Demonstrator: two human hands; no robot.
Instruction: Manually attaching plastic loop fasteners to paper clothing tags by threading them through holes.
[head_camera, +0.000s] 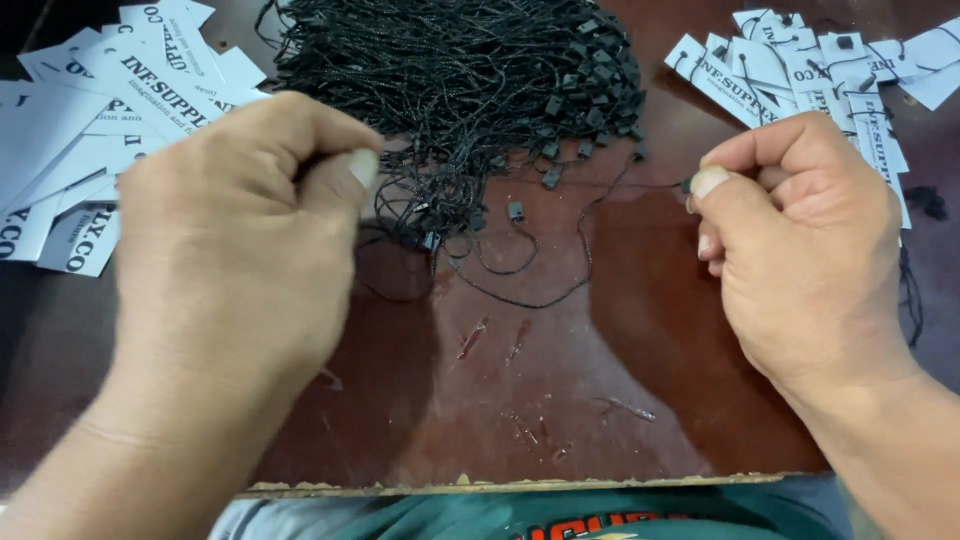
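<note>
both hands, left hand (235, 235) and right hand (800, 240), pinch one black string (560, 290).

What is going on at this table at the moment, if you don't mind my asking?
A person sits at a scratched reddish table with both hands closed. The right hand pinches a thin black cord that loops back to a tangled pile of black cords. The left hand is fisted near that pile; what it holds is hidden. White paper tags lie unstrung at the left, strung at the right.
</note>
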